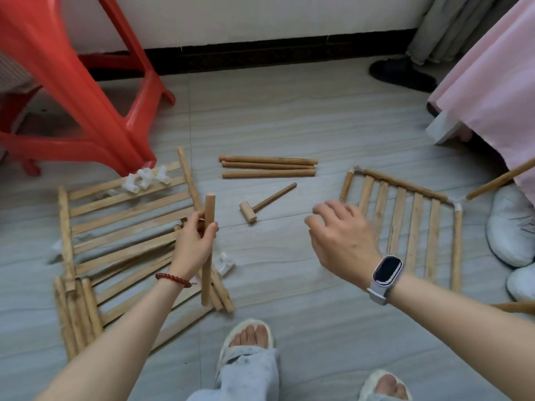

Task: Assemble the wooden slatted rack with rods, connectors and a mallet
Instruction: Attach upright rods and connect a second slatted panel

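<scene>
My left hand (pixel 193 244) grips a short wooden rod (pixel 208 224) upright above a pile of slatted panels (pixel 121 227) on the floor at the left. My right hand (pixel 338 235) hovers with fingers spread and holds nothing, between the small wooden mallet (pixel 254 209) and a partly framed slatted panel (pixel 411 227) at the right. That panel has rods along its edges and a white connector (pixel 457 204) at a corner. Three long rods (pixel 267 167) lie side by side beyond the mallet. Several white connectors (pixel 144 178) sit on the left pile, and another connector (pixel 225 263) lies by my left wrist.
A red plastic stool (pixel 72 91) stands at the back left. A pink cloth (pixel 492 82) hangs at the right, with white shoes (pixel 512 227) under it and a black slipper (pixel 402 73) by the wall. My slippered feet (pixel 249 337) are at the bottom.
</scene>
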`<state>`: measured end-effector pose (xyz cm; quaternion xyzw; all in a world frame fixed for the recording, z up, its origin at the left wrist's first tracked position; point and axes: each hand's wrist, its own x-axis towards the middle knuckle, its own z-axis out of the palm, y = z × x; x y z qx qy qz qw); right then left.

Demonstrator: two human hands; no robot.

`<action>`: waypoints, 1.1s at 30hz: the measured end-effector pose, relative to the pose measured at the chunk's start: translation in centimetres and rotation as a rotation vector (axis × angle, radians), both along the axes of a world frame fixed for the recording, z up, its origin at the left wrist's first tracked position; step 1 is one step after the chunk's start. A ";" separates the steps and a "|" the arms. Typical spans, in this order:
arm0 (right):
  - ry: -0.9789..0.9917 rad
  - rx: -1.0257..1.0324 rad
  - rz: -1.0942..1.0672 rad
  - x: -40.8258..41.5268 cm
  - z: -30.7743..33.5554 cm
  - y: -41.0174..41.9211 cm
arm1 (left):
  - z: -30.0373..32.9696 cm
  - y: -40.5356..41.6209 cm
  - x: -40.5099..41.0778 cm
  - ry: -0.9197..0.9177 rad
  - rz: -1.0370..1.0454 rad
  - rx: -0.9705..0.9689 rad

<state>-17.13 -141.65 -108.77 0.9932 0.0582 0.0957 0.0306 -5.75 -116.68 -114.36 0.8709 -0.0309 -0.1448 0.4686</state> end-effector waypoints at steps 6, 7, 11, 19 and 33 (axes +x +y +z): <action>0.505 0.440 -0.648 0.6 2.2 -4.2 | 4.7 -6.6 0.7 -0.081 -0.083 -0.157; 0.514 0.502 -0.621 0.6 2.0 -4.1 | 5.3 -7.5 0.6 -0.089 -0.087 -0.177; 0.585 0.396 -0.406 -0.9 1.7 -2.6 | 7.5 -9.8 -0.5 -0.124 -0.128 -0.228; 0.726 0.539 -0.191 -9.9 2.8 -3.4 | 9.5 -10.7 -2.4 -0.137 -0.186 -0.178; -0.086 1.343 -1.219 -15.0 -1.0 -9.6 | 11.8 -16.3 -6.8 -0.186 -0.333 -0.180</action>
